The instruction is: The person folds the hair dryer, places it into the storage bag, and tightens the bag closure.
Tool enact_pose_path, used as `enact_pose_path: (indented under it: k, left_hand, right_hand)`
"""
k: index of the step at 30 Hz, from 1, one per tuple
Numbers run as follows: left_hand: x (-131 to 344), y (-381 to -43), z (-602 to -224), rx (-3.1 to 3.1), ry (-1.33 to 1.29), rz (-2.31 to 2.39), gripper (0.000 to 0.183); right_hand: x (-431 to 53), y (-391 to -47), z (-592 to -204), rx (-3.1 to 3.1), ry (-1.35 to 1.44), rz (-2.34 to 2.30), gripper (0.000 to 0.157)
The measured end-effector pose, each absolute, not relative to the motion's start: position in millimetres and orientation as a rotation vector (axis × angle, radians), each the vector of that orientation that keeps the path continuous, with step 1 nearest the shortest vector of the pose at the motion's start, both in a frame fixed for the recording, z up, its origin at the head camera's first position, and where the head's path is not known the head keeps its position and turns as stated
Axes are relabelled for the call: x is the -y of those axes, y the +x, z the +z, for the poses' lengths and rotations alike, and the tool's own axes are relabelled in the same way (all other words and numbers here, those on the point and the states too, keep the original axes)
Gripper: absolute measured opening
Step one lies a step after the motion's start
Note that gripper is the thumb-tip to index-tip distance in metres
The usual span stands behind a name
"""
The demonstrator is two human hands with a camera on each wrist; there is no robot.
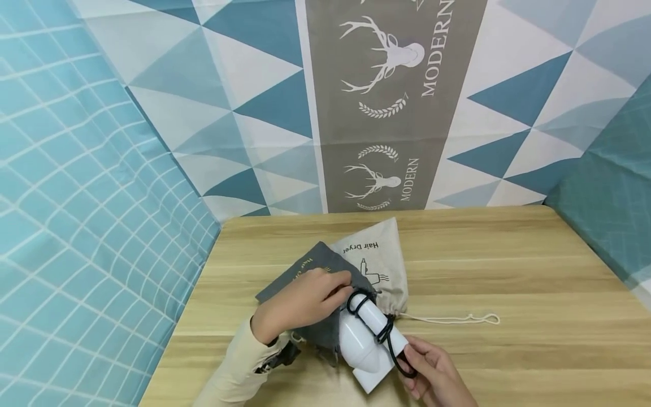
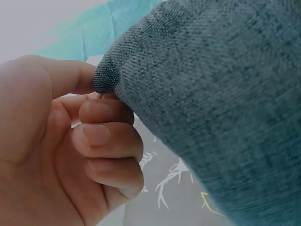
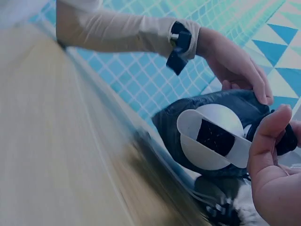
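Observation:
A white hair dryer (image 1: pixel 356 342) with a black cord (image 1: pixel 383 330) wound about its handle lies partly within a dark grey cloth bag (image 1: pixel 325 255). My left hand (image 1: pixel 310 297) pinches the bag's edge between thumb and fingers; the left wrist view shows the gathered grey cloth (image 2: pixel 202 94) up close. At the handle's near end, my right hand (image 1: pixel 434 370) holds the dryer, fingers curled around the handle and cord. The right wrist view shows the dryer's dark rectangular nozzle opening (image 3: pixel 215 137) facing out of the bag.
Behind the grey bag lies a beige drawstring bag (image 1: pixel 394 243) printed "Hair Dryer", its white string (image 1: pixel 458 320) stretched to the right on the wooden table (image 1: pixel 508 254). Patterned cloth (image 1: pixel 274 102) hangs behind the table, and blue gridded cloth (image 1: pixel 76 198) on the left.

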State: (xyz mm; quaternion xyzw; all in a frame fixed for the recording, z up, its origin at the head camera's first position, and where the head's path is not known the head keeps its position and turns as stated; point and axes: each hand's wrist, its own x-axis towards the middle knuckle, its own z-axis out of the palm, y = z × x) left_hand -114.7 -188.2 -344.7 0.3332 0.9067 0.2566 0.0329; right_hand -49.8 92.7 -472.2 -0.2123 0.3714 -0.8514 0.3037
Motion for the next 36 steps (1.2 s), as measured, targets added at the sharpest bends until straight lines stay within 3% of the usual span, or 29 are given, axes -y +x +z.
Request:
enact_pose_path:
  k: [6,16,30,36]
  left_hand:
    - [184,-115,-343,-2.841,1.051,0.749,0.028]
    - [179,-106,-352,-2.920,1.069,0.653,0.023]
    - [177,-80,-359,-3.039,1.148,0.552,0.023]
    - [176,-78,-360,-3.096,1.187,0.488,0.021]
  right_hand:
    - [-90,-45,-470,-0.864,-0.468,-2.242,0.038]
    - [-87,-43,-459,-1.039,-0.679,-2.247,0.038]
    - [-83,-49,-452,-0.728,-0.417,-2.306,0.039]
    - [-67,-41,-451,-1.225,-0.131,-2.226,0.030]
